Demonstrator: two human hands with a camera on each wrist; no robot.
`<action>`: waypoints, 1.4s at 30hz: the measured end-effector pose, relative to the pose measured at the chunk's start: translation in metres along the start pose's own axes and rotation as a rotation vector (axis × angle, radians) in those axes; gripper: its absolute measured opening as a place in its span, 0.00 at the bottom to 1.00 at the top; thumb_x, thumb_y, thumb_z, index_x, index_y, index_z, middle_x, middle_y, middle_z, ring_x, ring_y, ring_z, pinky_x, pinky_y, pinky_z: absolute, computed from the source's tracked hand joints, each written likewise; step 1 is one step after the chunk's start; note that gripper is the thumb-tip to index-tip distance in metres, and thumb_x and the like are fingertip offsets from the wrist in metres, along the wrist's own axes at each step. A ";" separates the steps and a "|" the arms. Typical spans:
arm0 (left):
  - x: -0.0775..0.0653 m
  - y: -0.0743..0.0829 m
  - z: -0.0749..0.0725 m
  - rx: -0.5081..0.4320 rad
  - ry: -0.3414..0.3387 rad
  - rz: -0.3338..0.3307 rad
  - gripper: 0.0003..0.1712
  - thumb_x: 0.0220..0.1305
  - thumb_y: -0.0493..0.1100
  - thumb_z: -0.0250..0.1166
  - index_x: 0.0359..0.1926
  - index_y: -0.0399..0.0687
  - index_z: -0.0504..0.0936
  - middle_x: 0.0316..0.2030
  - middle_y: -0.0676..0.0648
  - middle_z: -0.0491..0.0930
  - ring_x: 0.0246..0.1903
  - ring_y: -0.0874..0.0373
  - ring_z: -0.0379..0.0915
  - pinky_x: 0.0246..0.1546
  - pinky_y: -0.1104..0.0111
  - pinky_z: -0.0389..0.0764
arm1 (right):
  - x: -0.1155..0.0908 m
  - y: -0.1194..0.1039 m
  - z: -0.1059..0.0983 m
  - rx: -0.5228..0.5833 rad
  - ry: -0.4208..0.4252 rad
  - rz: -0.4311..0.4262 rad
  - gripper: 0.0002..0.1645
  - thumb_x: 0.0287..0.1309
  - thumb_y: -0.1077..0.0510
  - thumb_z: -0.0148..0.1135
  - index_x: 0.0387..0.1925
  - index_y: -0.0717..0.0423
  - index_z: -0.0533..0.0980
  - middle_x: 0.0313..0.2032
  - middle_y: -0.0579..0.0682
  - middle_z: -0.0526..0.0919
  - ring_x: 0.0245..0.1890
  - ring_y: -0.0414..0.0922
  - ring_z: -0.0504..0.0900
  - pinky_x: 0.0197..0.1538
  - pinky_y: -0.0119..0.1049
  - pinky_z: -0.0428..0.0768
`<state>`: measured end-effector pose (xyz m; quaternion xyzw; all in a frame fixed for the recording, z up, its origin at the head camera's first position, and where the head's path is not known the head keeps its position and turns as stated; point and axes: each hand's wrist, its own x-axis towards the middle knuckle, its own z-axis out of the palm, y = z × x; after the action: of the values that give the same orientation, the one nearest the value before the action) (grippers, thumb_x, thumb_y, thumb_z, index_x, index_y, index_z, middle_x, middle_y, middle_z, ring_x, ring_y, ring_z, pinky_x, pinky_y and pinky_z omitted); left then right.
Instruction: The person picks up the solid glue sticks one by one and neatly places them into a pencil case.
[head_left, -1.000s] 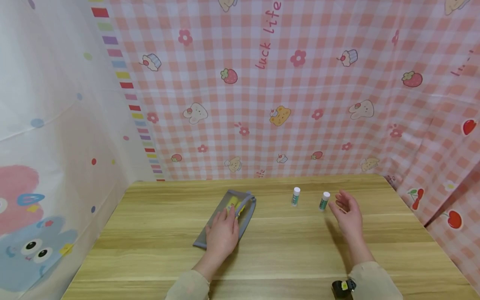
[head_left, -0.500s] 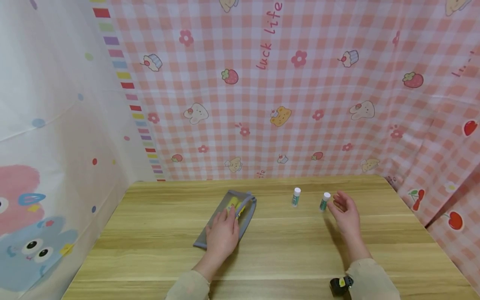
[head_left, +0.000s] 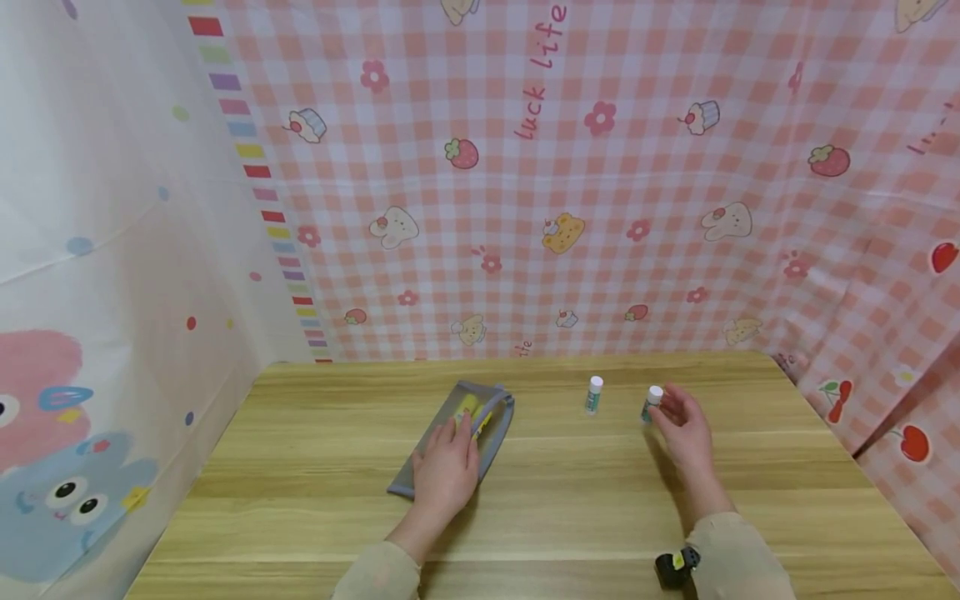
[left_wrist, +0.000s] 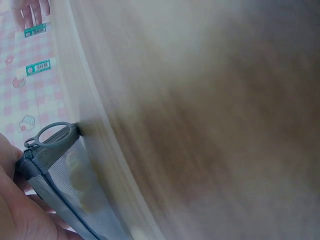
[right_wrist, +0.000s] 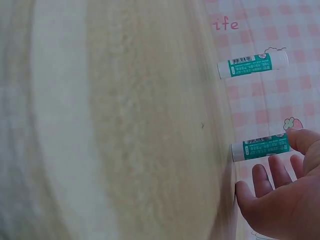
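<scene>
My left hand [head_left: 444, 473] rests on a grey mesh zip pouch [head_left: 483, 400] lying on the table, fingers stretched over its top. Through the mesh a yellow item [head_left: 466, 407] shows; its kind is unclear. In the left wrist view, the zip's ring pull [left_wrist: 50, 134] sticks out at one end. Two white glue sticks with green labels stand upright to the right. My right hand [head_left: 686, 429] is at the right glue stick [head_left: 651, 405], thumb overlapping its upper part. In the right wrist view, a gap shows between the fingers [right_wrist: 277, 172] and this stick. The other glue stick [head_left: 594, 395] stands apart.
The wooden table [head_left: 555, 517] ends at a pink checked curtain [head_left: 517, 200] behind and a white printed curtain [head_left: 150, 275] on the left. A small black device [head_left: 675, 568] sits at the right sleeve.
My right hand has moved left to the right glue stick, its thumb now overlapping it. The left hand and the pouch stay in place.
</scene>
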<state>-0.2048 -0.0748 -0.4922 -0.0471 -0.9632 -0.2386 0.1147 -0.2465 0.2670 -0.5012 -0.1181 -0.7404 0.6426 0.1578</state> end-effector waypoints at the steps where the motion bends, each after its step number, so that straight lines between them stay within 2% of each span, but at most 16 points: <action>1: 0.000 0.000 0.000 0.001 0.001 -0.001 0.26 0.74 0.48 0.51 0.69 0.46 0.72 0.64 0.35 0.72 0.64 0.35 0.65 0.54 0.26 0.60 | 0.000 0.000 0.000 0.000 -0.002 0.002 0.31 0.64 0.72 0.58 0.68 0.69 0.63 0.61 0.68 0.70 0.42 0.24 0.72 0.49 0.16 0.71; 9: 0.000 0.000 0.000 0.001 -0.006 -0.002 0.26 0.75 0.48 0.51 0.69 0.46 0.71 0.64 0.35 0.71 0.64 0.35 0.64 0.54 0.26 0.60 | 0.001 0.000 0.003 -0.023 -0.010 0.007 0.30 0.65 0.70 0.58 0.67 0.68 0.64 0.62 0.69 0.71 0.40 0.23 0.72 0.46 0.16 0.72; 16: 0.000 0.000 0.000 0.005 -0.015 -0.004 0.26 0.75 0.48 0.50 0.69 0.46 0.71 0.64 0.35 0.71 0.65 0.35 0.64 0.54 0.27 0.60 | 0.001 0.000 0.005 -0.054 0.002 -0.006 0.26 0.65 0.70 0.59 0.63 0.72 0.66 0.60 0.71 0.71 0.41 0.25 0.70 0.46 0.16 0.70; 19: 0.000 -0.001 0.000 0.001 -0.015 -0.004 0.26 0.75 0.48 0.50 0.69 0.46 0.71 0.64 0.35 0.71 0.65 0.35 0.64 0.54 0.27 0.59 | 0.002 0.000 0.005 -0.069 0.005 0.014 0.25 0.66 0.69 0.58 0.63 0.71 0.66 0.59 0.69 0.72 0.43 0.29 0.70 0.47 0.16 0.69; 21: 0.000 -0.001 0.000 -0.001 -0.016 -0.004 0.26 0.75 0.48 0.50 0.69 0.46 0.71 0.64 0.35 0.71 0.65 0.35 0.64 0.54 0.27 0.59 | 0.003 0.000 0.005 -0.082 0.001 0.033 0.25 0.66 0.68 0.58 0.63 0.71 0.66 0.59 0.69 0.72 0.47 0.36 0.71 0.49 0.20 0.69; 26: 0.000 -0.001 0.001 0.002 -0.018 -0.003 0.26 0.75 0.48 0.50 0.70 0.46 0.70 0.64 0.35 0.71 0.65 0.35 0.64 0.54 0.27 0.59 | 0.005 0.001 0.006 -0.111 0.002 0.045 0.24 0.67 0.66 0.58 0.61 0.71 0.67 0.58 0.69 0.72 0.50 0.44 0.71 0.47 0.19 0.70; 31: 0.000 -0.001 0.001 0.003 -0.012 -0.002 0.26 0.75 0.48 0.50 0.69 0.46 0.71 0.64 0.35 0.71 0.65 0.35 0.64 0.54 0.26 0.59 | 0.004 0.001 0.006 -0.103 0.008 0.062 0.23 0.67 0.65 0.59 0.60 0.71 0.68 0.57 0.68 0.73 0.47 0.40 0.71 0.41 0.15 0.71; 42: 0.000 -0.001 0.000 0.009 -0.015 -0.001 0.26 0.75 0.48 0.50 0.70 0.46 0.70 0.65 0.35 0.71 0.65 0.35 0.64 0.55 0.27 0.59 | -0.004 -0.001 0.003 -0.083 0.016 0.081 0.23 0.68 0.62 0.58 0.60 0.71 0.69 0.53 0.64 0.75 0.38 0.27 0.71 0.38 0.19 0.76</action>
<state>-0.2046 -0.0751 -0.4929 -0.0481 -0.9651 -0.2339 0.1076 -0.2438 0.2630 -0.5012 -0.1596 -0.7597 0.6164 0.1324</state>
